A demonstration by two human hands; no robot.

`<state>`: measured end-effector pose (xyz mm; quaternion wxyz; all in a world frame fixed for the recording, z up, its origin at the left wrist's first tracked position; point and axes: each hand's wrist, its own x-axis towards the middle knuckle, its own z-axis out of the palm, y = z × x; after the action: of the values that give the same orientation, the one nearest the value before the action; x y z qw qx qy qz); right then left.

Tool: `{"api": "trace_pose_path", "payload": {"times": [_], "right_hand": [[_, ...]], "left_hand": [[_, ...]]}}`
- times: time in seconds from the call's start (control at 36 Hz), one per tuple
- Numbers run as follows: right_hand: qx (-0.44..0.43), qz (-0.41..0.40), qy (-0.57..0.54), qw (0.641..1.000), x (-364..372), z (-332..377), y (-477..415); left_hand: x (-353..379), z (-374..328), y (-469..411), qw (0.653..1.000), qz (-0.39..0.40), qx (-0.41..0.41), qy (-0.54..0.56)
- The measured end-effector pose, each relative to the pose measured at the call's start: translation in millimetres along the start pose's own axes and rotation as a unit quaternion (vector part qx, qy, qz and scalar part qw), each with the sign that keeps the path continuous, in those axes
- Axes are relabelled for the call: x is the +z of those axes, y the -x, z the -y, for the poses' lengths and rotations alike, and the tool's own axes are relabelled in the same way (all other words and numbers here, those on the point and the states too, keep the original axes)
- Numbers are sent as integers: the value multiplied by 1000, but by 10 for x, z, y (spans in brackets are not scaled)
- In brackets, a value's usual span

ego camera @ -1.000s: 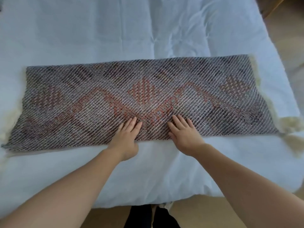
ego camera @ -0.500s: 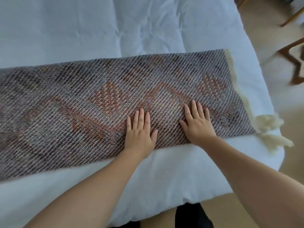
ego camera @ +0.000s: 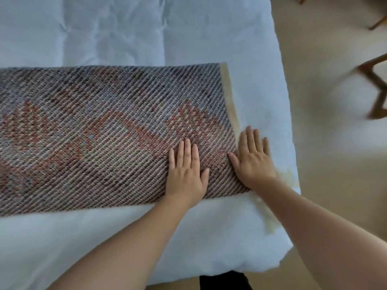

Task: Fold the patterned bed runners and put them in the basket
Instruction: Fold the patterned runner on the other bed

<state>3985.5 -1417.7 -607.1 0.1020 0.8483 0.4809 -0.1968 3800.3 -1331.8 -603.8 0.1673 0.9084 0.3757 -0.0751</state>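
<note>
White bed (ego camera: 125,28), beige floor (ego camera: 324,101), wooden chair legs (ego camera: 374,84)

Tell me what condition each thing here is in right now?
Patterned bed runner: lying flat on the bed, not yet rolled or picked up.
Cream fringe: showing at the runner's right end.
Left hand: open, palm down on the runner.
Right hand: open, flat across the runner's right edge.
White bedding: wrinkled.

Bedroom: white-quilted bed (ego camera: 240,34), wooden chair legs (ego camera: 374,80)
</note>
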Motion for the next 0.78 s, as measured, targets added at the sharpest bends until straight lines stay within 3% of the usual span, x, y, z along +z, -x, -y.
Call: {"api": "trace_pose_path", "payload": {"times": [0.19,0.33,0.47,0.58,0.67,0.78], "right_hand": [[-68,-6,-18,997,-298,-527,-316],[-99,-59,-175,978,-771,-421,-801],[-47,-70,-306,948,-1118,-126,-1205],[53,-42,-440,896,-1231,56,-1434],[136,-7,-537,833,-1276,126,-1517],[162,14,-599,784,-1361,223,-1428]], "left_hand": [[98,-868,-143,998,39,-31,41],[26,-1287,-383,986,60,-140,61],[8,-1318,-513,976,90,-177,87],[-123,-1140,-464,974,84,-151,143],[-306,-942,-404,970,53,-146,188],[-583,-679,-283,967,33,-166,191]]}}
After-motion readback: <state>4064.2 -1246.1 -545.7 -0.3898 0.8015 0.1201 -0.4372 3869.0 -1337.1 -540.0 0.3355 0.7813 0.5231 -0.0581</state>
